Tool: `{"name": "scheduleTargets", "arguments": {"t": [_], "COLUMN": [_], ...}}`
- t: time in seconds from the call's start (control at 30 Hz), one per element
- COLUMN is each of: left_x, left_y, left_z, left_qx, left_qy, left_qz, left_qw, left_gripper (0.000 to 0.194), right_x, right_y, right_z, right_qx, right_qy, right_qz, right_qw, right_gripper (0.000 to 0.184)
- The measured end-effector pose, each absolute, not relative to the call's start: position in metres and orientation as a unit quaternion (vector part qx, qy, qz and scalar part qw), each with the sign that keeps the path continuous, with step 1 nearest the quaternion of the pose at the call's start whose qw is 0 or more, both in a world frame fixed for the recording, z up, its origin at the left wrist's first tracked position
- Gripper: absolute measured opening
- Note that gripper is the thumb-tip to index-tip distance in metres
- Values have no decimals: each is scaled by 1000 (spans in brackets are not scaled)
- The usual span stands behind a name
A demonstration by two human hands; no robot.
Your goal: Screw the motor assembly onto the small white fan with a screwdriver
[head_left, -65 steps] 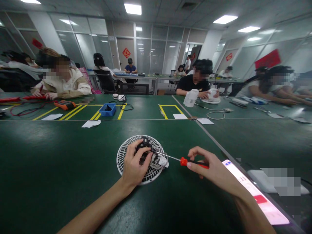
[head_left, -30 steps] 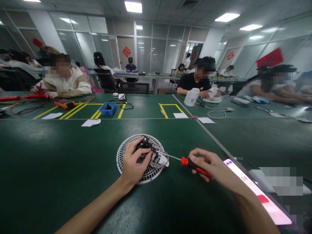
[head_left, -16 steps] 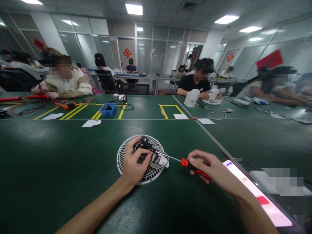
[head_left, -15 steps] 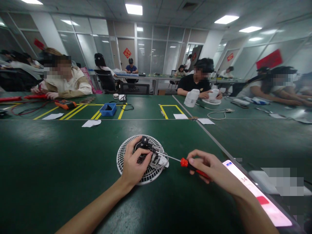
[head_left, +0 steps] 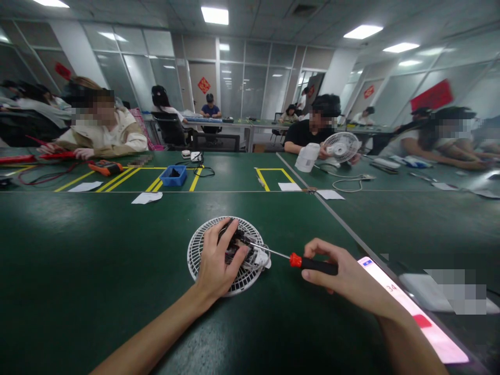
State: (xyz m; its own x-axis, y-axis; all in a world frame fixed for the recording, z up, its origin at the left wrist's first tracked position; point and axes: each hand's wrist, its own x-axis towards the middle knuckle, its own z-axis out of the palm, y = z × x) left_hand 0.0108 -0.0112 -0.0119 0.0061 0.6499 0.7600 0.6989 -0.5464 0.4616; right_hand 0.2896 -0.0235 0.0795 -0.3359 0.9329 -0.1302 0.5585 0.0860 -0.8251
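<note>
A round white fan grille [head_left: 194, 260] lies flat on the green table, with a dark fan motor [head_left: 234, 244] and its wires on top. My left hand [head_left: 216, 263] is closed over the motor, its fingers hiding much of it. Beside the fingers, a white plastic part [head_left: 261, 258] sticks out toward the right. My right hand [head_left: 338, 271] grips a screwdriver [head_left: 296, 260] with a red collar and dark handle, between thumb and fingers. The shaft slants up and left into the motor; its tip is too small to make out.
A lit phone [head_left: 402, 297] lies right of my right arm. Beyond the table seam are a blue bin [head_left: 173, 176], paper pieces [head_left: 147, 198] and an orange meter [head_left: 106, 167]. Across from me, a co-worker [head_left: 312, 130] holds a white fan grille [head_left: 342, 147] near a white housing [head_left: 307, 157].
My left fingers have shifted over the motor. The right-hand fingers have moved around the screwdriver handle, which appears rotated; the shaft stays in place. The co-worker opposite has raised a grille.
</note>
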Motion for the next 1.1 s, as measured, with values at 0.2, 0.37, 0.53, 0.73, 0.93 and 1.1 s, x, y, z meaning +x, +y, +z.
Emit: {"name": "scheduleTargets", "arguments": {"t": [0.2,0.37,0.53,0.73,0.93,1.1], "left_x": [11,11,13,10,8,3], "left_y": [-12,-12,-12,-13,-13,-8], "left_z": [-10,-11,-10,-8,0,10], "left_qx": [-708,-711,-706,-735,-749,-770], "left_qy": [-479,-482,-485,-481,-482,-475], "left_qz": [-518,-511,-515,-474,-448,-414], "left_qw": [21,26,26,59,76,101], "left_gripper": [54,50,58,44,49,53], "right_x": [292,291,291,292,294,295], "right_y": [-23,-24,-24,-24,-24,-22], "right_z": [79,80,79,79,79,78], "right_qx": [-528,-524,-521,-522,-525,-524], "right_qy": [-708,-718,-712,-710,-723,-732], "right_qz": [415,406,425,426,402,388], "right_qw": [217,213,205,205,202,198], "right_gripper": [29,28,29,30,26,23]}}
